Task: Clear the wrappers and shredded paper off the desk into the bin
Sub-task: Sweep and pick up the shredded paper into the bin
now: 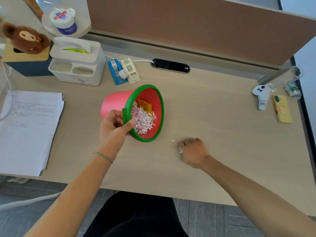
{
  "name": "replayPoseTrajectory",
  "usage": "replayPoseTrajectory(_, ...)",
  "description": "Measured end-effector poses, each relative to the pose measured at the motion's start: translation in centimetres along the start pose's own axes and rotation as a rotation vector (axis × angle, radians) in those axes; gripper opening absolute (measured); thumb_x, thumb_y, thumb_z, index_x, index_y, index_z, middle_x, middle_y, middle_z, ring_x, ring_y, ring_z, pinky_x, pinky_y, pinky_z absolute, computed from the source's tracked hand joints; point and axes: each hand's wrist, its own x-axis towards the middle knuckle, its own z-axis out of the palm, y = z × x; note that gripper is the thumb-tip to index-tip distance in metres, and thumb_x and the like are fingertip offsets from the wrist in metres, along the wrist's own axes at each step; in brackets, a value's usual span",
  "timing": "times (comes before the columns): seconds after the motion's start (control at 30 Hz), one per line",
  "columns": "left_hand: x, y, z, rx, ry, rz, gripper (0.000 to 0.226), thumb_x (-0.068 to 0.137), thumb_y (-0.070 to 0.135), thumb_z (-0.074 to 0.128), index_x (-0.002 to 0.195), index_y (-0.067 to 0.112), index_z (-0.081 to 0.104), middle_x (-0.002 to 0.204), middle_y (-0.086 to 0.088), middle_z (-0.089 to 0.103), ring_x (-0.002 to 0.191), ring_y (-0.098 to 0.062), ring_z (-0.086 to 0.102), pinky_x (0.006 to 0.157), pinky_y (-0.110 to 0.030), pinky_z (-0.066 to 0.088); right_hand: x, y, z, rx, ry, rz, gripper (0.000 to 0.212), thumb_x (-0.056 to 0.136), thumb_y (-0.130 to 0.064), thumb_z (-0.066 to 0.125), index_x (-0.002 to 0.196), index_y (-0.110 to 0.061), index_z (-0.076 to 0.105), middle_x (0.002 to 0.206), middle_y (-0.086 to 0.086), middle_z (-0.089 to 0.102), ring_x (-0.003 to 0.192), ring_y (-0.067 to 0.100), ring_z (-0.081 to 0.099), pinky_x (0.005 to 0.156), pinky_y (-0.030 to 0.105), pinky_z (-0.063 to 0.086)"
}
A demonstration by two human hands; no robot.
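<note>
Your right hand [193,152], fingers curled pinching paper shreds [180,150], sits at four o'clock from the tilted bin [135,113], whose mouth faces it while your left hand [114,129] grips the rim.

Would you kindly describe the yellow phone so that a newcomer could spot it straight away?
Start at the light wooden desk and go to its far right edge. The yellow phone lies flat there, right of a white plush toy. It alone is a yellow slab with a round peach sticker.
</note>
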Motion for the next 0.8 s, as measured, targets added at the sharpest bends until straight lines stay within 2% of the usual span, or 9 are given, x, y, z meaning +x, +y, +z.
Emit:
replayPoseTrajectory(0.13, -0.1, -0.1, 0.2, 0.008, 0.004, 0.002, 0.023, 0.089, -0.004, 0.073, 0.085, 0.014, 0.059, 0.072, -0.003, 0.048, 0.073, -0.024, 0.055, 0.084, -0.066, 0.060, -0.7, 1.7, 0.8, 0.070, 0.146, 0.092, 0.056, 0.092, -0.048, 0.016, 0.108, -0.018, 0.061, 0.104, 0.005, 0.071, 0.094, 0.030, 0.067, 0.077, 0.037, 0.047)
replayPoseTrajectory(0.23, -0.2, 0.1, 0.3, 0.002, 0.007, 0.012, 0.023, 0.089, -0.002, 0.074, 0.084, 0.014, 0.058, 0.069, 0.001, 0.048, 0.065, -0.014, 0.056, 0.082, -0.061, 0.061, -0.6, 1.5, 2.2, 0.033, 0.159, 0.053, 0.061, 0.098, -0.059, 0.018, 0.114, -0.018, 0.060, 0.103, 0.006, 0.070, 0.092, 0.031, 0.066, 0.078, 0.039, 0.046)
replayPoseTrajectory(0.3, -0.1, 0.1, 0.2, 0.003, 0.005, 0.016, 0.023, 0.089, -0.002, 0.074, 0.084, 0.014, 0.058, 0.070, -0.001, 0.047, 0.067, -0.016, 0.056, 0.083, -0.061, 0.061, -0.4, 1.1, 2.8, 0.021, 0.186, 0.012, 0.061, 0.099, -0.061, 0.020, 0.123, -0.018, 0.057, 0.108, 0.007, 0.069, 0.098, 0.032, 0.065, 0.084, 0.041, 0.045)
replayPoseTrajectory(0.37, 0.0, 0.0, 0.0, 0.005, 0.001, 0.018, 0.023, 0.089, -0.002, 0.074, 0.085, 0.014, 0.059, 0.070, 0.000, 0.047, 0.074, -0.024, 0.055, 0.084, -0.064, 0.060, -0.2, 0.9, 2.9, -0.031, 0.187, -0.046, 0.058, 0.101, -0.056, 0.019, 0.127, -0.018, 0.053, 0.114, 0.009, 0.067, 0.103, 0.033, 0.062, 0.091, 0.043, 0.043)
replayPoseTrajectory(0.47, 0.2, 0.0, 0.0, 0.004, 0.001, 0.015, 0.023, 0.089, -0.001, 0.074, 0.084, 0.015, 0.059, 0.060, 0.013, 0.050, 0.070, -0.019, 0.056, 0.083, -0.062, 0.061, -0.4, 0.3, 3.1, -0.110, 0.114, -0.100, 0.051, 0.103, -0.040, 0.014, 0.137, -0.016, 0.043, 0.129, 0.016, 0.059, 0.114, 0.038, 0.058, 0.099, 0.046, 0.038)
replayPoseTrajectory(0.53, 0.2, 0.0, 0.1, -0.002, 0.003, 0.015, 0.023, 0.089, -0.001, 0.074, 0.084, 0.015, 0.059, 0.057, 0.016, 0.050, 0.068, -0.016, 0.056, 0.082, -0.061, 0.062, -0.3, 0.3, 2.7, -0.143, 0.068, -0.087, 0.043, 0.101, -0.024, 0.024, 0.142, -0.014, 0.036, 0.134, 0.019, 0.054, 0.119, 0.039, 0.056, 0.102, 0.046, 0.035)
replayPoseTrajectory(0.6, 0.2, 0.0, 0.0, -0.001, 0.008, 0.017, 0.022, 0.089, 0.000, 0.075, 0.084, 0.015, 0.059, 0.058, 0.015, 0.050, 0.069, -0.017, 0.056, 0.082, -0.062, 0.062, -0.1, 0.4, 2.2, -0.157, 0.041, -0.091, 0.047, 0.097, -0.011, 0.034, 0.144, -0.013, 0.033, 0.133, 0.020, 0.054, 0.119, 0.039, 0.055, 0.104, 0.046, 0.034)
replayPoseTrajectory(0.73, 0.4, 0.1, -0.3, 0.003, 0.004, 0.020, 0.021, 0.088, 0.001, 0.075, 0.085, 0.015, 0.060, 0.067, 0.003, 0.048, 0.079, -0.030, 0.056, 0.083, -0.067, 0.060, 0.5, 0.6, 2.1, -0.175, 0.057, -0.124, 0.045, 0.093, -0.008, 0.037, 0.137, -0.007, 0.043, 0.116, 0.016, 0.064, 0.103, 0.035, 0.063, 0.098, 0.045, 0.039)
replayPoseTrajectory(0.8, 0.6, 0.0, -0.4, -0.003, 0.000, 0.023, 0.021, 0.086, 0.003, 0.076, 0.084, 0.017, 0.061, 0.067, 0.003, 0.048, 0.078, -0.030, 0.056, 0.082, -0.068, 0.059, 0.8, 0.5, 1.9, -0.207, 0.049, -0.076, 0.041, 0.082, -0.006, 0.047, 0.122, -0.006, 0.058, 0.091, 0.010, 0.071, 0.083, 0.028, 0.068, 0.087, 0.039, 0.047)
